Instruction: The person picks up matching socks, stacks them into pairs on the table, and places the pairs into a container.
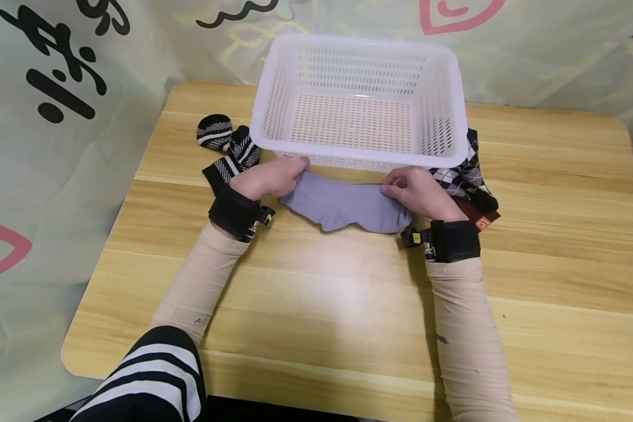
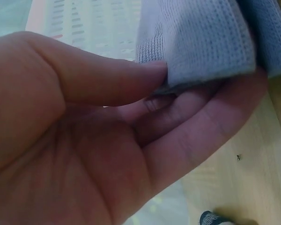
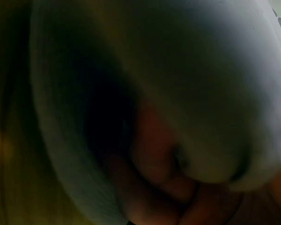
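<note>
A lavender knitted sock (image 1: 343, 202) is stretched sideways between both hands, just in front of the white basket. My left hand (image 1: 276, 176) pinches its left end. In the left wrist view the thumb lies on the ribbed sock edge (image 2: 206, 47), with fingers beneath. At the opposite end, my right hand (image 1: 422, 190) grips the upper edge between thumb and fingers. The right wrist view is dark and blurred; there the sock fabric (image 3: 201, 93) hangs open around curled fingers (image 3: 154, 145). Whether one sock or a layered pair is held, I cannot tell.
A white perforated plastic basket (image 1: 358, 153) stands at the back of the wooden table (image 1: 337, 328). Black-and-white striped socks (image 1: 214, 132) lie left of it. Argyle socks (image 1: 466, 176) with a dark red label (image 1: 477, 215) lie at its right, partly behind my right hand.
</note>
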Demonstrator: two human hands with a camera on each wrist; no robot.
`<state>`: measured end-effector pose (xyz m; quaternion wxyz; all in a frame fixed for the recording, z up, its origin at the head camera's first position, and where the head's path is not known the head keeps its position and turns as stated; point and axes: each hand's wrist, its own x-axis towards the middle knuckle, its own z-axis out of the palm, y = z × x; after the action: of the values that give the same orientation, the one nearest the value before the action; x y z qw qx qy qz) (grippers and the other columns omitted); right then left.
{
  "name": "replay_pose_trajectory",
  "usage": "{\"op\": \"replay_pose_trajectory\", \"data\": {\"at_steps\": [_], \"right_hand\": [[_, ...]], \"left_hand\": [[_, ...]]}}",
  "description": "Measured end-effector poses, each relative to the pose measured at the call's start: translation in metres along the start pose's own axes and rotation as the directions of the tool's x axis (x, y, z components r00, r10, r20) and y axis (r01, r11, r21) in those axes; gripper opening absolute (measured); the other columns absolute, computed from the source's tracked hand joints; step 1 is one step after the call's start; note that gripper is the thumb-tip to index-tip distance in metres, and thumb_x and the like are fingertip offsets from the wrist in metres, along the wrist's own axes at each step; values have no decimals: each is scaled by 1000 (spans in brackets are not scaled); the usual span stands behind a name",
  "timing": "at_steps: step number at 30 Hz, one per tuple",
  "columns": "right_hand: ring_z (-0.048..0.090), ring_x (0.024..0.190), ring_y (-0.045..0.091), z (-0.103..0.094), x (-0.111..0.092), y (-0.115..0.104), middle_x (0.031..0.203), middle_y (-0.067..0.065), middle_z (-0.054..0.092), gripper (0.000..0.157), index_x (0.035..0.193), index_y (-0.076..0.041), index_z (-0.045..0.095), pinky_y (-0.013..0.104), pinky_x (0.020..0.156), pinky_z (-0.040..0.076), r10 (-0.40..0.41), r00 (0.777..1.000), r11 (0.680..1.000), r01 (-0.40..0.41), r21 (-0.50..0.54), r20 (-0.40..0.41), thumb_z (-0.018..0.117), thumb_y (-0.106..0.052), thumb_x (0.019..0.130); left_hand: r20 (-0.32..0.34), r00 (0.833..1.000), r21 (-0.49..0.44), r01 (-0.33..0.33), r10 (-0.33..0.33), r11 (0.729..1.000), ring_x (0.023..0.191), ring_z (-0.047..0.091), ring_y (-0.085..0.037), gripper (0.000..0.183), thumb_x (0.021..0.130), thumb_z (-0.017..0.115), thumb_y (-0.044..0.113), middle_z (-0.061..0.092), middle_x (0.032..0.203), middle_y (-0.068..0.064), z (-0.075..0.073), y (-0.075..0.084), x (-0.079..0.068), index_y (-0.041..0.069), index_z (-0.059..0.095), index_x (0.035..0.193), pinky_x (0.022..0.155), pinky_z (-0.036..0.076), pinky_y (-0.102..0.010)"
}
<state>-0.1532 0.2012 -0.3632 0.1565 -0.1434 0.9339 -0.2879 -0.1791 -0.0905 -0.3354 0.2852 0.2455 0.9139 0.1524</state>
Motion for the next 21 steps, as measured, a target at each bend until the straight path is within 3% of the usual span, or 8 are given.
{"op": "replay_pose_trajectory", "data": {"at_steps": [6, 15, 21], "right_hand": [[60, 100, 32, 1, 1, 0, 112, 20, 67, 22, 104, -1, 71, 42, 85, 43, 33, 999, 999, -33, 12, -13, 60, -19, 97], [58, 92, 29, 0, 2, -1, 107, 19, 67, 26, 105, -1, 71, 35, 77, 41, 54, 998, 998, -55, -11, -9, 61, -24, 96], [58, 100, 32, -1, 2, -4, 116, 22, 64, 30, 112, 2, 67, 44, 86, 46, 90, 995, 996, -89, -10, 33, 63, -22, 94]], "left_hand": [[2, 1000, 16, 6, -6, 1000, 100, 54, -28, 34, 102, 35, 4, 57, 126, -17, 1, -1, 2, -1, 49, 132, 91, 47, -38], [-43, 999, 89, 14, -10, 996, 95, 55, -27, 30, 98, 39, 0, 60, 111, -17, 1, 3, 1, -3, 54, 124, 86, 48, -36], [-50, 999, 93, 14, -9, 996, 93, 56, -26, 23, 98, 47, 5, 60, 106, -16, 1, 5, 0, -3, 57, 118, 84, 49, -37]]}}
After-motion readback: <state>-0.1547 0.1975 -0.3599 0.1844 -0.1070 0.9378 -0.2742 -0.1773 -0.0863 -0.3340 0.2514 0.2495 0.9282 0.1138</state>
